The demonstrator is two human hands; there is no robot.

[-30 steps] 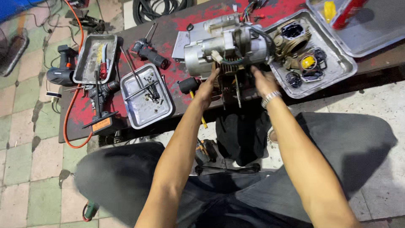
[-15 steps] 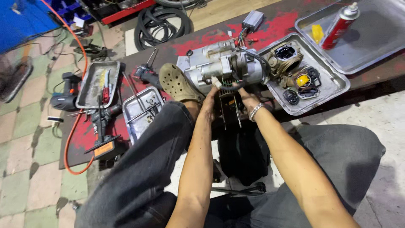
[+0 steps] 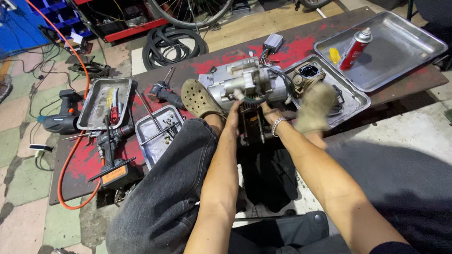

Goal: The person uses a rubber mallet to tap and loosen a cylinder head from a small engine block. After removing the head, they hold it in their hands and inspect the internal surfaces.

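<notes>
I see both hands on the engine [image 3: 247, 87] at the table [image 3: 400, 87] edge: left hand [image 3: 234, 115] fingers flat beneath; right hand [image 3: 268, 113] fingers hidden, cannot tell. Braced by clogged feet [image 3: 200, 99], it could slide off.

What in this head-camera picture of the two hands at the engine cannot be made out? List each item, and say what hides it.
- Left hand: fingertips hidden against the engine.
- Right hand: mostly hidden behind the wrist and the engine's underside; grip unclear.
- Right foot's shoe: motion blur.
- Part tray: contents partly covered by that shoe.
- Small tray: bits too small to name.
- Bicycle wheel: cut by the top edge.
</notes>
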